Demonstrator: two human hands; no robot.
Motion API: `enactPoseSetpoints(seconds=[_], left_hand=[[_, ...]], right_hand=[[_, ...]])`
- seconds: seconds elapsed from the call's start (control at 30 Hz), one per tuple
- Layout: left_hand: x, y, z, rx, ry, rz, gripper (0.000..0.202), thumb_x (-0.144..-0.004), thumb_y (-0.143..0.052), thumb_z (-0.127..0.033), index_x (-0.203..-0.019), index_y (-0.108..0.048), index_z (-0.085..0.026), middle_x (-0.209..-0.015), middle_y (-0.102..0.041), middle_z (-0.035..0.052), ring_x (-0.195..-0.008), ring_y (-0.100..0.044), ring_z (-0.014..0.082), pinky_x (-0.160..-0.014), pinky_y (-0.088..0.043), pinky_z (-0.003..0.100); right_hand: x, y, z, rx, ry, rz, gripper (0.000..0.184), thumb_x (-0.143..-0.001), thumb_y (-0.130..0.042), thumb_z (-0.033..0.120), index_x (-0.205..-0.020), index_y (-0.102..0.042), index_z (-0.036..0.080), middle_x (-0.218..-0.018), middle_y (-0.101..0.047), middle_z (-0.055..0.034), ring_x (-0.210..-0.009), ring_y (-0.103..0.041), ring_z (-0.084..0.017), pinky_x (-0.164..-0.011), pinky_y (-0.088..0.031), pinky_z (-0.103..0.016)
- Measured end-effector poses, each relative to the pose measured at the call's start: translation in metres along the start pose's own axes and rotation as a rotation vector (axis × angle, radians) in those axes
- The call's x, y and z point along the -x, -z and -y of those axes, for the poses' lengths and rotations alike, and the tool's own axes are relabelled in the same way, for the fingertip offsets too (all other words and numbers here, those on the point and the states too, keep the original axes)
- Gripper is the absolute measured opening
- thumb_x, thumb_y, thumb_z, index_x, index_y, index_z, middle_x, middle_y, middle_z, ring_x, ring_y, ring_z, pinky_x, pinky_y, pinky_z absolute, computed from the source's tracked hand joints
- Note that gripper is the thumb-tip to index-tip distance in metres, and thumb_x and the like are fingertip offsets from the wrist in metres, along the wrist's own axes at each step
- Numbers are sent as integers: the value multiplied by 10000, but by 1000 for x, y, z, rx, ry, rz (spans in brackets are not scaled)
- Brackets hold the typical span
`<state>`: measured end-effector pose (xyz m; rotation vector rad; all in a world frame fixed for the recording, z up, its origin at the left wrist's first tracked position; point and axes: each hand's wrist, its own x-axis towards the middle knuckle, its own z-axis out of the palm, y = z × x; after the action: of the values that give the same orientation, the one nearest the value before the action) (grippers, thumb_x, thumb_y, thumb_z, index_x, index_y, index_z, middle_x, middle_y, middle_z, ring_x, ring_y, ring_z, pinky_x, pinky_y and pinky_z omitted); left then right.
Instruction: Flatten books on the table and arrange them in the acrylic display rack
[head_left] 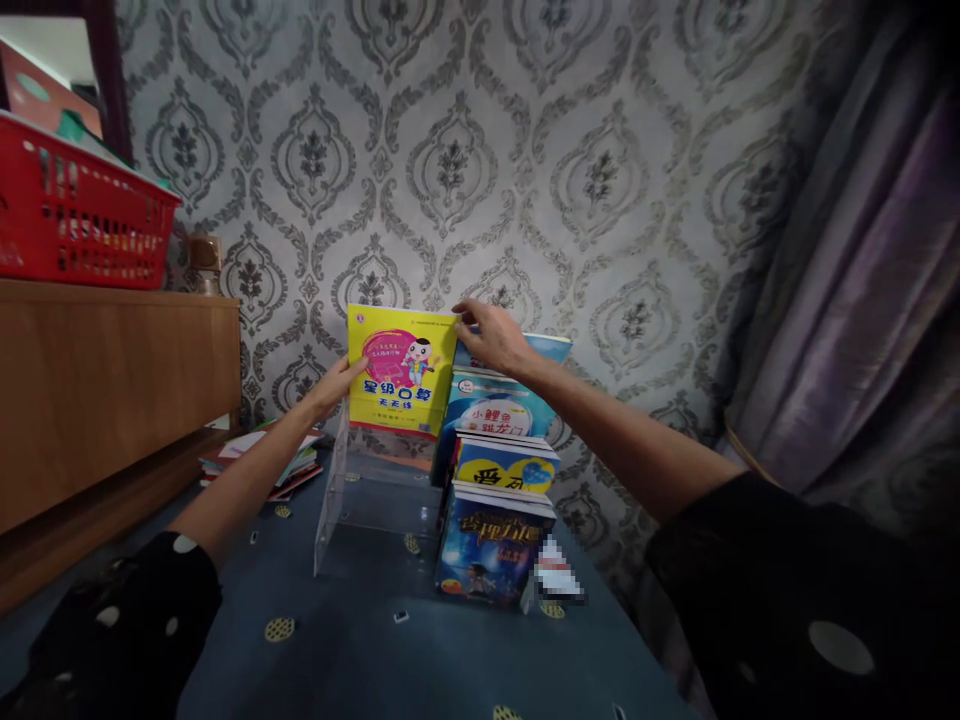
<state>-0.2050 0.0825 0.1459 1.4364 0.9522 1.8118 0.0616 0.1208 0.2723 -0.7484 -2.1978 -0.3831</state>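
A yellow workbook (397, 395) with a pink patch and a cartoon child on its cover stands upright at the back left of a clear tiered book rack (375, 510). My left hand (337, 385) grips its left edge, thumb on the cover. At its top right corner, my right hand (491, 333) has its fingers curled on the edge. Beside it, the rack's right side holds a light blue book (495, 405), a yellow and blue book (502, 470) and a dark blue book (491, 545) in front, in stepped rows. The lower left tiers show bare clear plastic.
A pile of books (262, 460) lies at the left beside a wooden cabinet (112, 400). On the cabinet sits a red basket (97, 215). Patterned wallpaper is close behind the rack, and a curtain (847, 270) hangs at the right. A blue patterned cloth (337, 650) covers the table.
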Motion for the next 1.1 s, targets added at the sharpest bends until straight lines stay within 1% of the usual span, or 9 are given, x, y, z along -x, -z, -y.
enactPoseSetpoints(seconds=[0.17, 0.37, 0.53, 0.67, 0.8, 0.87, 0.93, 1.03, 1.1], left_hand=[[2, 0, -1, -29, -12, -12, 640, -723, -766, -582, -1179, -610, -161, -1019, -757, 86, -860, -729, 231, -797, -582, 346], [9, 3, -4, -76, -18, -16, 716, -693, -744, -651, -1206, -596, -175, -1061, -745, 89, -952, -716, 264, -814, -570, 358], [10, 4, -5, -111, -21, -23, 714, -703, -713, -680, -1194, -604, -173, -1045, -744, 99, -957, -713, 285, -795, -573, 377], [9, -2, -5, -146, -63, -25, 725, -699, -699, -700, -1179, -614, -163, -1014, -745, 108, -933, -715, 301, -769, -582, 393], [7, -3, -2, -210, -115, -68, 708, -693, -653, -745, -1098, -621, -165, -987, -739, 107, -901, -712, 277, -757, -579, 372], [6, 6, 5, -270, -125, -130, 672, -726, -592, -762, -1053, -614, -175, -1004, -729, 99, -938, -700, 256, -777, -568, 349], [10, 26, 17, -367, -106, -224, 620, -786, -510, -751, -1026, -598, -186, -1015, -720, 95, -973, -688, 231, -804, -554, 332], [30, 70, 40, -596, -6, -360, 550, -891, -375, -671, -1052, -580, -187, -1030, -715, 117, -1004, -681, 236, -835, -537, 352], [52, 101, 55, -800, 90, -405, 503, -910, -381, -609, -1042, -598, -175, -1064, -712, 147, -1085, -652, 288, -908, -500, 393]], right_hand=[[7, 6, -4, -31, 36, -66, 343, -905, -493, 217, -1210, -616, 121, -1150, -716, -149, -1073, -662, -278, -932, -501, -415], [23, 9, -11, -65, 113, -200, 320, -902, -457, 239, -1159, -626, 149, -1156, -697, -149, -1110, -623, -293, -960, -485, -446], [36, 11, -15, -65, 107, -216, 308, -910, -447, 250, -1147, -623, 162, -1138, -684, -144, -1090, -621, -295, -949, -486, -455], [39, 11, -17, -27, 92, -233, 300, -904, -441, 225, -1126, -629, 150, -1088, -682, -151, -1066, -622, -309, -932, -493, -472], [50, 13, -9, -29, 138, -270, 269, -916, -450, 215, -1104, -636, 166, -1094, -684, -151, -1074, -621, -310, -939, -496, -481], [69, 12, 5, -75, 188, -297, 257, -933, -457, 217, -1114, -633, 173, -1154, -675, -156, -1126, -609, -309, -963, -489, -485], [100, 8, 25, -147, 252, -299, 259, -948, -459, 205, -1149, -621, 188, -1199, -668, -148, -1164, -599, -299, -980, -487, -492], [168, -7, 60, -293, 361, -230, 338, -945, -468, 130, -1255, -567, 220, -1278, -649, -132, -1226, -584, -266, -1011, -492, -487], [221, -25, 80, -375, 441, -105, 413, -923, -454, 81, -1293, -547, 238, -1277, -660, -121, -1242, -589, -259, -1009, -512, -486]])
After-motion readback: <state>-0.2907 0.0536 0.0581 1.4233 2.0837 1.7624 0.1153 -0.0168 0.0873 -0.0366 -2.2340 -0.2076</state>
